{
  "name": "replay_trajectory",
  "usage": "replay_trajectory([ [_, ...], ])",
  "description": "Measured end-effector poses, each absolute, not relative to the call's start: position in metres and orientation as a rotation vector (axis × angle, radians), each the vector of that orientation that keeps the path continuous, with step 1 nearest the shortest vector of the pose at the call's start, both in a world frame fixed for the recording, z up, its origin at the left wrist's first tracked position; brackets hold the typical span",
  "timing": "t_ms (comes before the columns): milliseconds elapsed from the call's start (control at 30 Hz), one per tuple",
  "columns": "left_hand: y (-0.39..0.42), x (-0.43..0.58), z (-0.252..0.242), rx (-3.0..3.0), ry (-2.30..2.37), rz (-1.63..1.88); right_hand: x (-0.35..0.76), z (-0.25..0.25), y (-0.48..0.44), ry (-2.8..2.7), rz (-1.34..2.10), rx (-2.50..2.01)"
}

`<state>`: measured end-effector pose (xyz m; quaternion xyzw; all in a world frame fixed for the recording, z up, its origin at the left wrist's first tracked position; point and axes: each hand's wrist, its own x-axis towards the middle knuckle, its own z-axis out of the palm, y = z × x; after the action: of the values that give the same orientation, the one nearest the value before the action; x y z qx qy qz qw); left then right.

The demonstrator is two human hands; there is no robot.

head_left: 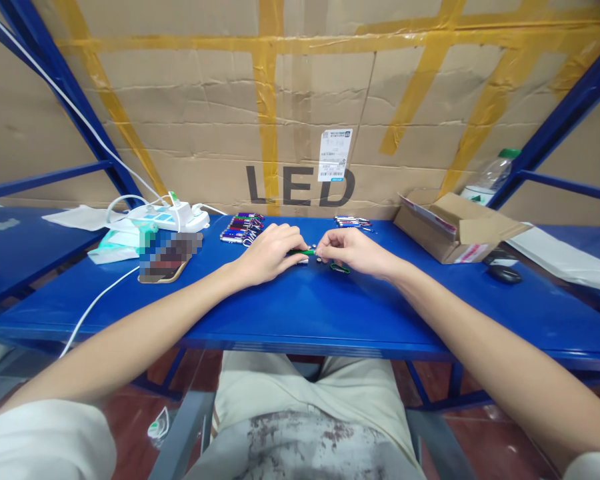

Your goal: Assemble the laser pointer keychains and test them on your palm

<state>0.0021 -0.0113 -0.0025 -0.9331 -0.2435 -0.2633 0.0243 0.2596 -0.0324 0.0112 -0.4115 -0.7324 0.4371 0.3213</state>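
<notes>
My left hand point(274, 253) is closed on a slim green tube point(303, 252) just above the blue table. At the tube's right end, the fingertips of my right hand point(353, 252) are pinched together; whatever is between them is too small to make out. Below the tube lies a short silvery cylinder point(303, 261). Beside it is a small round disc point(319, 261), like a button cell. A green carabiner clip point(340, 269) rests under my right hand. Behind my left hand lies a row of coloured pen-like metal tubes with clips point(241, 229), partly hidden by the hand.
More slim tubes point(353, 223) lie at the back. On the left are a phone point(170, 259), a tissue pack point(123, 243) and a power strip point(163, 217) with cables. An open cardboard box point(455, 227) and a black mouse point(504, 274) are on the right. A large carton point(205, 133) stands behind.
</notes>
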Motion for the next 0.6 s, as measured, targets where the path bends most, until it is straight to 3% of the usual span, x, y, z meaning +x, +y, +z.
replay_trajectory([
  [600,-0.0176,0.0072,0.0021,-2.351,-0.446,-0.841,0.2524,0.0178,-0.0374,-1.484,1.687,-1.073],
])
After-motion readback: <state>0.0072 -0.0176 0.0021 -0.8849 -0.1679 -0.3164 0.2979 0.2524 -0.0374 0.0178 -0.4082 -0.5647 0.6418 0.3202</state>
